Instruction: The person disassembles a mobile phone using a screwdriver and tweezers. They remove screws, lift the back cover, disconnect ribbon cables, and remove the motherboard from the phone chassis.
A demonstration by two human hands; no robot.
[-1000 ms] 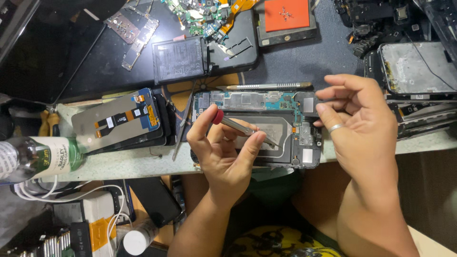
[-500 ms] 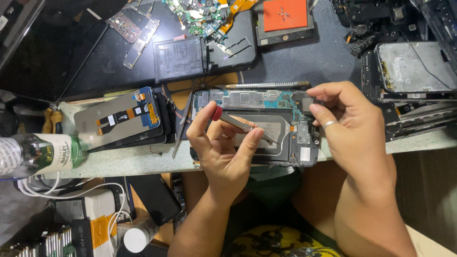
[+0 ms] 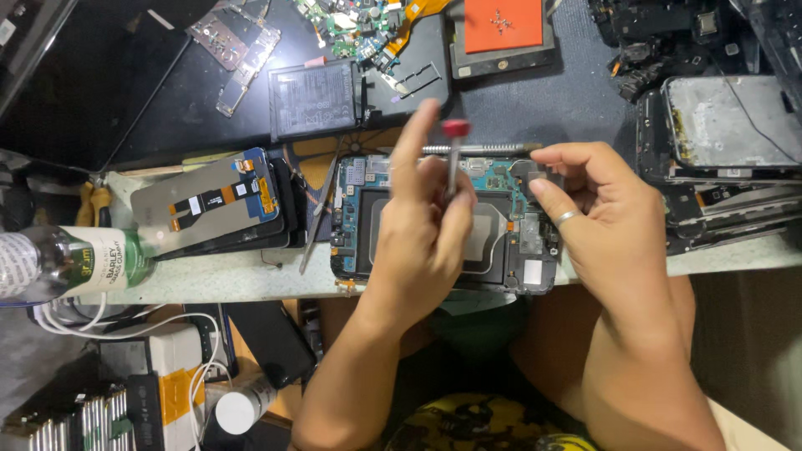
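An opened phone with its back cover off lies on the bench edge, showing its circuit board and a dark coil plate. My left hand is over the middle of it, shut on a thin screwdriver with a red cap, held upright with the index finger raised. My right hand, with a ring on one finger, pinches a small grey part at the phone's upper right corner.
Tweezers lie left of the phone, beside a stack of screen panels. A bottle lies at the far left. A battery, loose boards and an orange pad sit behind. Gutted phone frames crowd the right.
My left hand has swung the screwdriver from lying slanted across the phone to standing upright, index finger lifted. My right hand has moved left onto the phone's upper right corner.
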